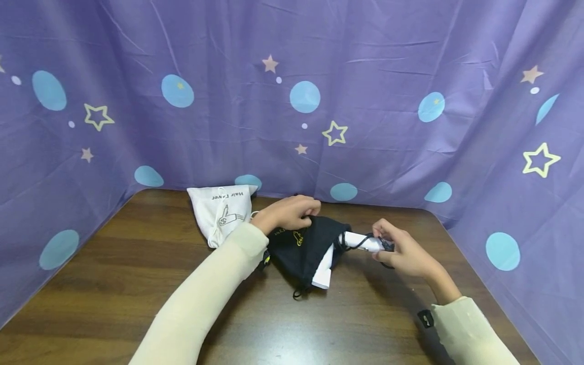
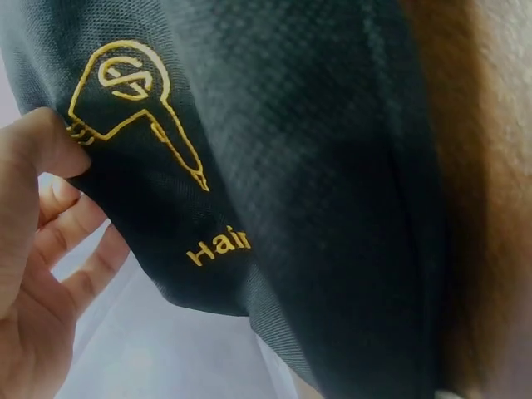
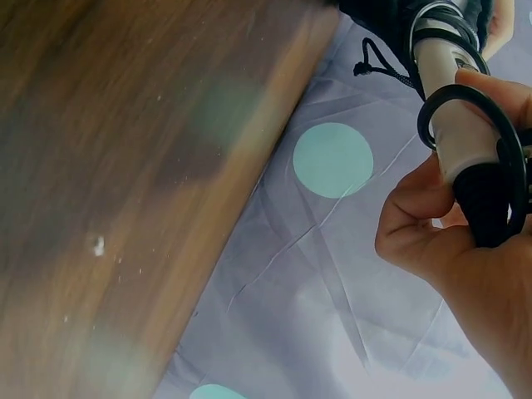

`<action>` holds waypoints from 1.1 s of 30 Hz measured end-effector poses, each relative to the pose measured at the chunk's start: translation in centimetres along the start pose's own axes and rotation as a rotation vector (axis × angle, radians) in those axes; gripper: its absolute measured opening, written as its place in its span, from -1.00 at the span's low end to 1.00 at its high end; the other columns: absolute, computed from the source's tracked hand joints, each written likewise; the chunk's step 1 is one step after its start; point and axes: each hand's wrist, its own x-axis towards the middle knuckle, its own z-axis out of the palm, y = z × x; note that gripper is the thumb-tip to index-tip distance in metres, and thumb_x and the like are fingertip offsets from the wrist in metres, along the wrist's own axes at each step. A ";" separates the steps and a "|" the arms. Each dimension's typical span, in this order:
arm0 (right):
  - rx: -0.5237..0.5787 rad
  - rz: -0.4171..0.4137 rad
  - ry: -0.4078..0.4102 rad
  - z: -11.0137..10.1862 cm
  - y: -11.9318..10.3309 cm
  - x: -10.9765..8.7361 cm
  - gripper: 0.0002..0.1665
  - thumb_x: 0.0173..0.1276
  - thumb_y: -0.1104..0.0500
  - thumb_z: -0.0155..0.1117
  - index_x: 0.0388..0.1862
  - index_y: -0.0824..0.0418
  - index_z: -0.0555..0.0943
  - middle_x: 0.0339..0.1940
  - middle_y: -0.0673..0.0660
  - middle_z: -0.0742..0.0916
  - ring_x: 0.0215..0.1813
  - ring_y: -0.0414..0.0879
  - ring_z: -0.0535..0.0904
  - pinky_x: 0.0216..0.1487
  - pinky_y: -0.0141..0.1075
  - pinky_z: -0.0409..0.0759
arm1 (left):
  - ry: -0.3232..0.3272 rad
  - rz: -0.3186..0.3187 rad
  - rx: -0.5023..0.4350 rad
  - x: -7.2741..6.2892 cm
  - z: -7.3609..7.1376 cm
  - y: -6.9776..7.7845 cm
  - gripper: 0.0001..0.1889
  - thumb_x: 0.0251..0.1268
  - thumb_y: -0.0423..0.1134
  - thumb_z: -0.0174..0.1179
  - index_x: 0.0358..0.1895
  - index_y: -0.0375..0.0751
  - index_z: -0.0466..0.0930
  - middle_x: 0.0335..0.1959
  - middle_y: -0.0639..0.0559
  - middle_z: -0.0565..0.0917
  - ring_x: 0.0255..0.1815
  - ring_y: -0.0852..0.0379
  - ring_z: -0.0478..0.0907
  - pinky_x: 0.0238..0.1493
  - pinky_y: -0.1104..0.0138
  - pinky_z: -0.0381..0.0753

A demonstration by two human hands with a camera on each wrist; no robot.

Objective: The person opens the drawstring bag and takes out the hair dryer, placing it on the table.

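Observation:
A black drawstring bag point(image 1: 315, 241) with a yellow hair-dryer emblem lies on the table. My left hand point(image 1: 289, 213) pinches the bag's fabric at its edge, thumb over the front in the left wrist view. Out of the bag's mouth stick two white parts of what looks like a hair dryer point(image 1: 323, 271); its middle is hidden inside. At the cord end, my right hand point(image 1: 406, 253) grips the white handle point(image 3: 455, 137). A black cord point(image 3: 486, 104) loops around that handle in the right wrist view.
Beside the left forearm, a white drawstring bag point(image 1: 219, 210) printed with a hair dryer lies at the back. A small black and yellow item point(image 1: 265, 259) shows partly by the left sleeve. Purple patterned curtain point(image 1: 305, 152) encloses the wooden table point(image 1: 292, 329).

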 end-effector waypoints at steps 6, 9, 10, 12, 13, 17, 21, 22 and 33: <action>-0.017 0.013 0.016 -0.5 0.4 -0.5 -0.45 0.11 0.51 0.42 -0.11 0.08 0.38 -0.33 0.02 0.62 -0.34 -0.14 0.55 -0.50 -0.32 0.51 | 0.007 -0.027 0.001 -0.2 0.3 -0.5 -0.81 0.28 -0.42 0.14 -0.31 -0.08 0.33 -0.39 0.09 0.29 -0.35 0.17 0.26 -0.27 0.33 0.22; -0.028 0.018 0.023 -0.8 0.4 -0.8 -0.45 0.12 0.50 0.43 -0.11 0.08 0.37 -0.34 0.01 0.62 -0.35 -0.15 0.54 -0.48 -0.32 0.50 | 0.012 -0.036 0.000 -0.3 0.3 -0.7 -0.79 0.29 -0.43 0.13 -0.31 -0.06 0.30 -0.39 0.09 0.28 -0.35 0.16 0.25 -0.27 0.32 0.21; -0.032 0.019 0.024 -0.9 0.4 -0.8 -0.45 0.12 0.50 0.43 -0.11 0.08 0.37 -0.34 0.01 0.62 -0.36 -0.15 0.54 -0.48 -0.32 0.50 | 0.014 -0.037 -0.001 -0.3 0.3 -0.8 -0.79 0.28 -0.43 0.13 -0.31 -0.07 0.30 -0.39 0.08 0.29 -0.35 0.16 0.25 -0.27 0.32 0.21; -0.039 0.020 0.027 -1.0 0.4 -0.9 -0.45 0.12 0.49 0.44 -0.11 0.08 0.37 -0.35 0.00 0.62 -0.36 -0.15 0.53 -0.46 -0.31 0.50 | 0.011 -0.046 -0.001 -0.3 0.2 -0.7 -0.79 0.30 -0.43 0.13 -0.30 -0.07 0.30 -0.38 0.08 0.29 -0.34 0.16 0.25 -0.26 0.32 0.21; -0.041 0.020 0.029 -1.0 0.4 -0.9 -0.45 0.11 0.49 0.44 -0.11 0.08 0.37 -0.35 0.00 0.61 -0.36 -0.15 0.53 -0.46 -0.31 0.50 | 0.013 -0.050 0.000 -0.4 0.2 -0.7 -0.79 0.30 -0.43 0.12 -0.30 -0.06 0.30 -0.38 0.08 0.29 -0.34 0.16 0.25 -0.26 0.32 0.21; -0.046 0.026 0.031 -1.2 0.4 -1.0 -0.46 0.12 0.49 0.44 -0.11 0.07 0.38 -0.35 0.00 0.61 -0.37 -0.16 0.52 -0.45 -0.31 0.50 | 0.018 -0.060 0.024 -0.4 0.2 -0.2 -0.81 0.32 -0.41 0.12 -0.28 -0.06 0.31 -0.34 0.08 0.30 -0.31 0.14 0.27 -0.26 0.30 0.23; -0.047 0.029 0.032 -1.2 0.3 -0.9 -0.45 0.11 0.49 0.44 -0.11 0.07 0.38 -0.36 0.01 0.61 -0.40 -0.17 0.49 -0.49 -0.32 0.48 | 0.023 -0.040 0.062 -0.3 0.4 0.4 -0.76 0.25 -0.38 0.18 -0.16 0.00 0.36 -0.22 0.11 0.36 -0.20 0.14 0.32 -0.19 0.29 0.33; -0.047 0.026 0.033 -1.2 0.3 -0.9 -0.45 0.11 0.50 0.44 -0.12 0.07 0.38 -0.37 0.01 0.61 -0.40 -0.17 0.49 -0.49 -0.33 0.47 | 0.024 -0.030 0.068 -0.2 0.5 0.5 -0.74 0.23 -0.38 0.19 -0.14 0.02 0.36 -0.20 0.12 0.37 -0.17 0.14 0.33 -0.16 0.28 0.34; -0.051 0.019 0.031 -0.8 0.0 -0.7 -0.46 0.09 0.51 0.42 -0.13 0.08 0.39 -0.38 0.01 0.63 -0.38 -0.15 0.52 -0.48 -0.33 0.49 | 0.042 0.058 0.033 0.0 1.2 0.0 -0.72 0.23 -0.54 0.14 -0.21 -0.07 0.33 -0.26 0.04 0.35 -0.21 0.09 0.29 -0.12 0.25 0.28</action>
